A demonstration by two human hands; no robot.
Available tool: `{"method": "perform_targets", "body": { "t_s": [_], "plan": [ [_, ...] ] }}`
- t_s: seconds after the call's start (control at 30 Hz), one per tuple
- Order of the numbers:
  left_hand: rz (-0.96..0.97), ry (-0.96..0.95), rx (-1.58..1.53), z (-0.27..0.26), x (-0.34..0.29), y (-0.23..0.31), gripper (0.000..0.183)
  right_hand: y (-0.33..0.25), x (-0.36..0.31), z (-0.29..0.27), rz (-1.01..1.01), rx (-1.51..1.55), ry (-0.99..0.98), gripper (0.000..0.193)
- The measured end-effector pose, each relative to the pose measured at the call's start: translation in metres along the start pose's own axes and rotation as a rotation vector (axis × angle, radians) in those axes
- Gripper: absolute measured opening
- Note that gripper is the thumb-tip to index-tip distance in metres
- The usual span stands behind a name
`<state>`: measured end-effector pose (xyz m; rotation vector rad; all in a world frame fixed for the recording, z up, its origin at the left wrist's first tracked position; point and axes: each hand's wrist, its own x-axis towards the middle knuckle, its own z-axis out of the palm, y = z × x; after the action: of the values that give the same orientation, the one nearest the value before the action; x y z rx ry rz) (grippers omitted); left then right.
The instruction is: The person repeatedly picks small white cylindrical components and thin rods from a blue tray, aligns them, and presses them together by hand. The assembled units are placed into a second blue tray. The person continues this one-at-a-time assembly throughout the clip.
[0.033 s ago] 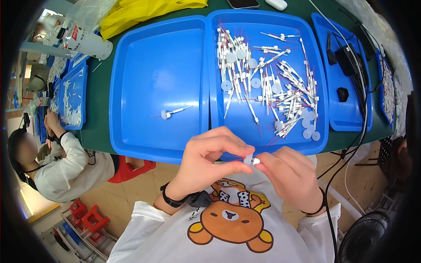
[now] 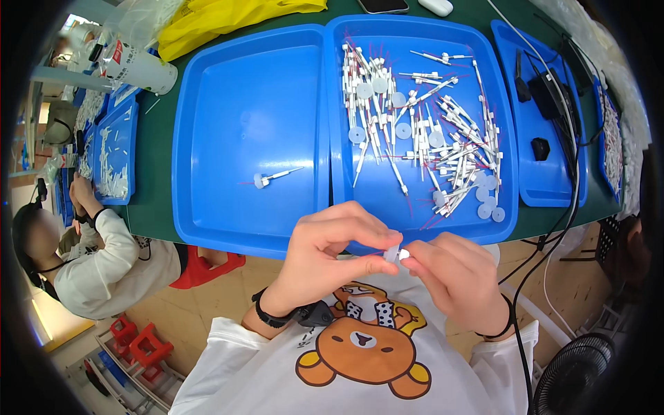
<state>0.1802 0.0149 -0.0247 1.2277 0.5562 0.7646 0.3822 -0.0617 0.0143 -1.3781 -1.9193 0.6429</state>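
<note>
Close to my chest, just off the trays' near edge, my left hand pinches a small translucent white disc between thumb and fingertips. My right hand has its fingers closed on a slim white stick-like part whose white end meets the disc; most of it is hidden by the fingers. One similar part with a disc on its end and a thin red wire lies in the left blue tray. Many white stick parts with red wires and loose discs fill the right blue tray.
A third blue tray at right holds black adapters and cables. A yellow bag, a white bottle and a phone stand at the back. At far left a co-worker sits; a black fan is lower right.
The disc between my fingertips is turned slightly, showing more of its face. My right hand has shifted a very little; the trays' contents are the same.
</note>
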Motion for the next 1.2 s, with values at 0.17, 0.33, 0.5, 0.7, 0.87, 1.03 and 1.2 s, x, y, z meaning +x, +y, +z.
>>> {"method": "perform_targets", "body": {
  "t_s": [0.17, 0.33, 0.5, 0.7, 0.87, 1.03, 1.2],
  "plan": [
    [-0.011, -0.067, 0.256, -0.006, -0.002, 0.005, 0.023, -0.009, -0.005, 0.008, 0.621, 0.735, -0.129, 0.013],
    [-0.088, -0.179, 0.284, -0.024, -0.008, 0.015, 0.025, -0.002, -0.011, 0.025, 0.833, 1.22, -0.292, 0.021],
    [0.04, 0.065, 0.518, -0.036, -0.021, 0.027, 0.027, 0.006, -0.003, 0.026, 0.303, 0.257, -0.009, 0.022],
    [0.034, 0.458, 1.142, -0.074, -0.046, 0.035, 0.039, 0.039, 0.002, 0.008, 0.288, -0.479, 0.17, 0.027],
    [-0.068, 0.919, 1.292, -0.106, -0.09, 0.024, 0.05, 0.019, 0.004, 0.014, 0.358, -0.311, 0.192, 0.019],
    [-0.286, 1.36, 1.123, -0.125, -0.107, -0.001, 0.057, -0.025, 0.032, 0.036, 0.147, 0.012, 0.224, 0.029],
    [-0.2, 1.205, 0.686, -0.148, -0.124, -0.016, 0.052, -0.039, 0.045, 0.061, 0.196, 0.266, 0.115, 0.025]
  ]
}}
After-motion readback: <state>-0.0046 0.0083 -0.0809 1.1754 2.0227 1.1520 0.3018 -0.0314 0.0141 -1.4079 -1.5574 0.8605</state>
